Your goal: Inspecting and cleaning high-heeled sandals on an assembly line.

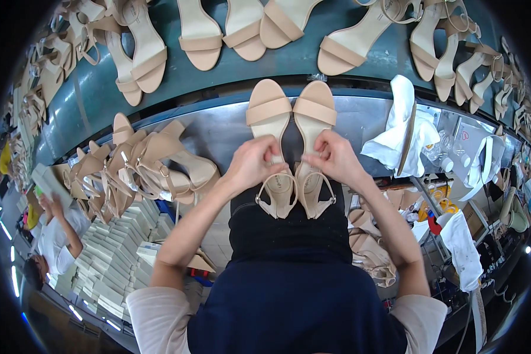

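Note:
Two beige ankle-strap sandals lie side by side in front of me, toes pointing away. My left hand (pixel 256 162) is closed at the waist of the left sandal (pixel 268 112), its fingertips pinched near the top of the ankle strap. My right hand (pixel 338 156) grips the right sandal (pixel 314 112) in the same way, thumb and finger together over the insole. The front halves rest over the metal bench, while the heel ends with their buckled straps reach back over my lap. Whatever lies between my fingertips is too small to make out.
Beyond the bench a green conveyor belt (pixel 236 79) carries many similar sandals. More sandals (pixel 153 159) are heaped at the left, above stacked white boxes (pixel 121 242). A white cloth (pixel 398 133) and plastic bottles (pixel 445 154) lie right. Another person (pixel 59 236) is at far left.

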